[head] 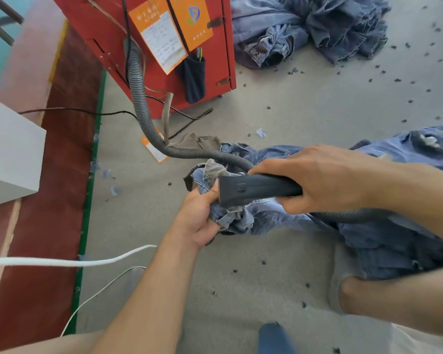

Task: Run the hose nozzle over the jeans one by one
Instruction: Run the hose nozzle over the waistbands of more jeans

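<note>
Floor: grey concrete, fills centre and right of frame, littered with small dark lint scraps. Left side: dark red floor band edged by a thin green stripe. Pink ledge beyond it, upper left; teal surface in the far upper-left corner. Red metal cabinet at top centre, orange placards on its face, dark pouch hanging below them. White box at left edge. Black cable runs along the floor to the cabinet; white cord at lower left. Light is even, soft shadows.
</note>
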`<state>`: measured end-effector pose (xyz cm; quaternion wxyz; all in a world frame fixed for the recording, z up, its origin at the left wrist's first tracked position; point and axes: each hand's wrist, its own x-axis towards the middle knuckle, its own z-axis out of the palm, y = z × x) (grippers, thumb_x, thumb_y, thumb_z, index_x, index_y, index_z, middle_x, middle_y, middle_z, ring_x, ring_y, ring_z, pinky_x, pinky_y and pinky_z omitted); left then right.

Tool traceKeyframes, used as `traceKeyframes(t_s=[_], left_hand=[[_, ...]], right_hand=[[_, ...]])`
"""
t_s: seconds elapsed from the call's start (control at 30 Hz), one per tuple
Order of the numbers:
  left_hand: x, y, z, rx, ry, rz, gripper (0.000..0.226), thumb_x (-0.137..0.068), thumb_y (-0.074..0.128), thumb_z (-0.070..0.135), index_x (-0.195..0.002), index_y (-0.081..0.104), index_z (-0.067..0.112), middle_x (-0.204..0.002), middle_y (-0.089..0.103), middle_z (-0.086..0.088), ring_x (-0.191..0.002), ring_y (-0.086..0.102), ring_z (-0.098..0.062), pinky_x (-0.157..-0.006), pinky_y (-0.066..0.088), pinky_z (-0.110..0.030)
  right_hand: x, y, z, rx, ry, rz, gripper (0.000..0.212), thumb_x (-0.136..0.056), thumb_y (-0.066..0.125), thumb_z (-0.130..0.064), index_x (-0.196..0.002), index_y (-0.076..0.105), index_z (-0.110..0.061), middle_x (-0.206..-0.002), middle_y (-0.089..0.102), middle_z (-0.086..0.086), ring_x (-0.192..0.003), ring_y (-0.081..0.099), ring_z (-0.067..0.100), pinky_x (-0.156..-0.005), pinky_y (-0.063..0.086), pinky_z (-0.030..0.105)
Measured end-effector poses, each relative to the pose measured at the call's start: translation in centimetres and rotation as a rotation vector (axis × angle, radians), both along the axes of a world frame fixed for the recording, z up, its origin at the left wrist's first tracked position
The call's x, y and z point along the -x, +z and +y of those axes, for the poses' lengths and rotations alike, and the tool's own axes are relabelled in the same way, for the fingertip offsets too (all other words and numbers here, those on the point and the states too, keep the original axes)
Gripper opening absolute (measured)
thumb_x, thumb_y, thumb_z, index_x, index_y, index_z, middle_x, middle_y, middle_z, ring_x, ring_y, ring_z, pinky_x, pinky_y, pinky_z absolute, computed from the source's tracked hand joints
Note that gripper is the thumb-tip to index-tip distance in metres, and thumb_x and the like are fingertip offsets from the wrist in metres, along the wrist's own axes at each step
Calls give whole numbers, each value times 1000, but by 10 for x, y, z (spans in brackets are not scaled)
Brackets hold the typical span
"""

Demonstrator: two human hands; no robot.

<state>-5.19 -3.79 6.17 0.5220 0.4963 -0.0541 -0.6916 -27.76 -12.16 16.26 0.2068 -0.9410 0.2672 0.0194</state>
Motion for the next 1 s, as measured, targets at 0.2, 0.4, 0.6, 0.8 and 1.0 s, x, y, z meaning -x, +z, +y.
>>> traceKeyframes(t_s=[0.2, 0.4, 0.6, 0.8, 1.0], left_hand=[[-2, -1, 1, 57, -59, 14, 40, -106, 48, 14, -143, 50, -3, -141, 58, -28, -131, 56, -45, -102, 52, -59], [-2, -1, 8, 160, -124, 65, 38, -99, 54, 10, -136, 63, 7, -136, 65, -21, -122, 66, -36, -94, 58, -48], [-1, 2, 7, 192, -155, 94, 40, -101, 55, 14, -140, 57, 4, -140, 62, -22, -126, 63, -38, -96, 56, -48], [-3, -1, 15, 207, -161, 136, 39, -102, 52, 12, -140, 59, 6, -143, 60, -21, -127, 62, -37, -98, 56, -48], [-5, -2, 15, 165, -168, 54, 37, -99, 56, 13, -135, 63, 4, -137, 63, -24, -122, 65, -37, -99, 56, -49]], right_hand=[[27, 17, -28, -113, -93, -34, 48, -80, 67, -34, -121, 52, -55, -72, 66, -24, -58, 62, 1, -52, 46, 14], [5, 9, -12, -113, -62, -34, 46, -80, 65, -27, -121, 55, -46, -77, 62, -27, -63, 60, 4, -51, 47, 22], [31, 25, -33, -135, -134, -24, 43, -77, 67, -32, -117, 58, -46, -76, 65, -28, -65, 63, -2, -60, 46, 10], [11, 14, -15, -161, -84, -12, 43, -79, 64, -27, -116, 56, -46, -74, 63, -30, -60, 61, 2, -56, 47, 19], [27, 22, -32, -127, -227, -108, 36, -82, 69, -32, -113, 58, -46, -83, 64, -31, -68, 63, -3, -60, 46, 11]])
